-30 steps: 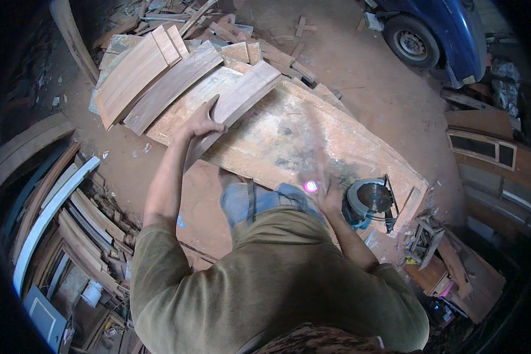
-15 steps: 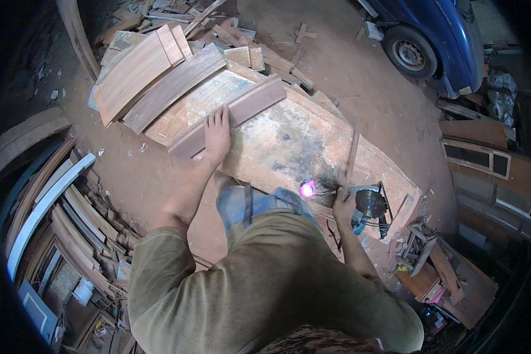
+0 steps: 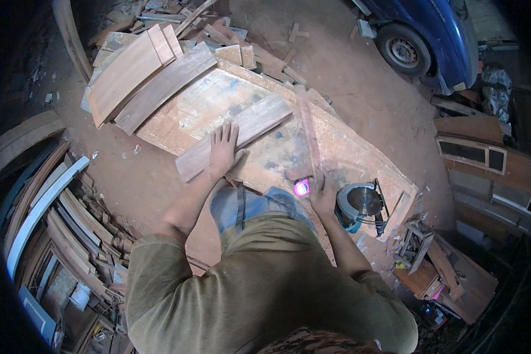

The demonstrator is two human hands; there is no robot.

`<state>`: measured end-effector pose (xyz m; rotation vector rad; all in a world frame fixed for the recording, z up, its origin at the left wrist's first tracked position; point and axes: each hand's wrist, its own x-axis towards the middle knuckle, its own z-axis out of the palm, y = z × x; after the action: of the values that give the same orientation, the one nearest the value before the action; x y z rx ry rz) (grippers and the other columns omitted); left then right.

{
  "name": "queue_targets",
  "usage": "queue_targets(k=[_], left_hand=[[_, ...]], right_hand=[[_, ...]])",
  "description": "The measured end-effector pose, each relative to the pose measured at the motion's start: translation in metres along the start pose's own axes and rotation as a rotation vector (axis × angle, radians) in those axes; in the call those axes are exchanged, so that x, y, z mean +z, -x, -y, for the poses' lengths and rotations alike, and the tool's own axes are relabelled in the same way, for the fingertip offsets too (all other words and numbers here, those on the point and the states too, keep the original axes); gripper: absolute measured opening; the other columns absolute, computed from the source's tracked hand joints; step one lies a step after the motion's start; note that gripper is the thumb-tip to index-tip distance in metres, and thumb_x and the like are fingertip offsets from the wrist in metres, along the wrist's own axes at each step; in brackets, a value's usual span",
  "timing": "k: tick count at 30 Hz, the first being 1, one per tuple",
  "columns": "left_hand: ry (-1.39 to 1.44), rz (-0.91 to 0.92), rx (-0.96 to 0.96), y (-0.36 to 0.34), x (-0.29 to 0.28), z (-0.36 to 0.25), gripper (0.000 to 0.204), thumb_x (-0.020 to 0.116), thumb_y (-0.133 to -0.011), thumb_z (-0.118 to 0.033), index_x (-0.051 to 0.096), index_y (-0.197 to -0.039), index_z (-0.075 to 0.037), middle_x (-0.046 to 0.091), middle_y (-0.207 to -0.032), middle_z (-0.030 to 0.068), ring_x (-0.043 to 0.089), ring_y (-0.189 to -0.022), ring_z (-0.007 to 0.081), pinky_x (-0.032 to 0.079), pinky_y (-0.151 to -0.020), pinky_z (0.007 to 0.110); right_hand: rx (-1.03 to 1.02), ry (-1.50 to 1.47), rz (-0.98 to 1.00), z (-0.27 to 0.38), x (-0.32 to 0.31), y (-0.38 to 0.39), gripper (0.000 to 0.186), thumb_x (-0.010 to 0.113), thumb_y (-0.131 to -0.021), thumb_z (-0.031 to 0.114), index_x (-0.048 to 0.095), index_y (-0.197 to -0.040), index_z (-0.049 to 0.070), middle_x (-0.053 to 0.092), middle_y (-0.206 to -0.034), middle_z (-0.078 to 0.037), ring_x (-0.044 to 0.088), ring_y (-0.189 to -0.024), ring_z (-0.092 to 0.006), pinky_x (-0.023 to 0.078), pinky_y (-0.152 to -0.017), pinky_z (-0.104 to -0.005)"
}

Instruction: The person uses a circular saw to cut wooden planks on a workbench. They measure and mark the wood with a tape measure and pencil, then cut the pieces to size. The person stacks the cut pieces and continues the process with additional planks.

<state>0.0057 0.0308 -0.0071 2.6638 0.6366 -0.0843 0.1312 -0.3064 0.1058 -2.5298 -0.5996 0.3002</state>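
Observation:
My left hand (image 3: 223, 148) lies on a brown wooden board (image 3: 259, 121), fingers stretched out over its upper face. The board sits at a slant across the worktable (image 3: 259, 158). To the right, my right hand (image 3: 323, 194) is closed around what looks like a wooden carpenter's square (image 3: 308, 127). Its long thin blade points away from me and is smeared by motion. Just left of that hand is a pink tape measure (image 3: 301, 187) on the table's near edge. A circular saw (image 3: 360, 203) rests to the right of the hand, blade side up.
Several wide planks (image 3: 130, 74) are stacked at the table's far left end. Long wood offcuts (image 3: 71, 230) fill the floor at left, and scrap wood (image 3: 419, 253) lies at right. A blue car (image 3: 436, 41) stands beyond the table at far right.
The board has turned so that a broad flat face shows on top. My left hand has spread over it. My right hand has carried the square leftward, away from the saw.

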Motion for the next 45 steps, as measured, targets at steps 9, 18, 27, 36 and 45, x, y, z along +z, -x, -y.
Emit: queue_targets(k=[9,18,27,36,45], left_hand=[[0.324,-0.061,0.068,-0.005,0.004,0.029,0.098,0.078,-0.08,-0.056,0.04,-0.154,-0.004,0.048,-0.145,0.0253,0.047,-0.131,0.0435,0.036,-0.113,0.053],[0.045,0.03,0.094,0.007,0.009,0.008,0.123,0.08,-0.064,-0.069,0.029,-0.162,-0.014,0.029,-0.16,0.0257,0.022,-0.149,0.0503,0.011,-0.121,0.069],[0.188,-0.105,0.054,0.001,0.025,0.007,0.12,0.078,-0.064,-0.066,0.032,-0.158,-0.006,0.034,-0.157,0.022,0.031,-0.142,0.0444,0.016,-0.12,0.064],[0.115,-0.051,0.04,0.001,0.02,0.007,0.121,0.073,-0.065,-0.07,0.033,-0.158,-0.005,0.032,-0.16,0.0215,0.027,-0.146,0.0434,0.015,-0.121,0.064],[0.022,0.068,-0.014,-0.003,0.011,0.002,0.123,0.072,-0.067,-0.073,0.028,-0.162,-0.008,0.025,-0.165,0.0221,0.014,-0.156,0.0435,0.008,-0.123,0.066]], right_hand=[[-0.107,-0.045,0.33,0.016,0.114,-0.029,0.059,0.067,-0.096,0.028,0.048,-0.148,0.011,0.056,-0.125,-0.023,0.06,-0.11,-0.0463,0.052,-0.091,-0.054],[-0.114,0.096,0.233,0.017,0.121,-0.023,0.058,0.073,-0.091,0.035,0.058,-0.138,0.006,0.054,-0.131,-0.024,0.052,-0.124,-0.0443,0.042,-0.107,-0.0519],[0.108,0.241,0.207,-0.08,0.108,0.027,0.072,0.081,-0.082,0.035,0.051,-0.138,0.003,0.054,-0.126,-0.028,0.056,-0.116,-0.0464,0.047,-0.101,-0.0511],[0.633,0.423,0.036,-0.141,0.022,-0.101,0.072,0.074,-0.084,0.032,0.045,-0.141,0.0,0.051,-0.133,-0.035,0.059,-0.119,-0.0492,0.048,-0.103,-0.0549],[0.108,0.156,0.193,-0.07,-0.037,-0.064,0.031,0.064,-0.095,0.024,0.066,-0.108,-0.004,0.069,-0.099,-0.029,0.069,-0.096,-0.0447,0.053,-0.083,-0.0515]])
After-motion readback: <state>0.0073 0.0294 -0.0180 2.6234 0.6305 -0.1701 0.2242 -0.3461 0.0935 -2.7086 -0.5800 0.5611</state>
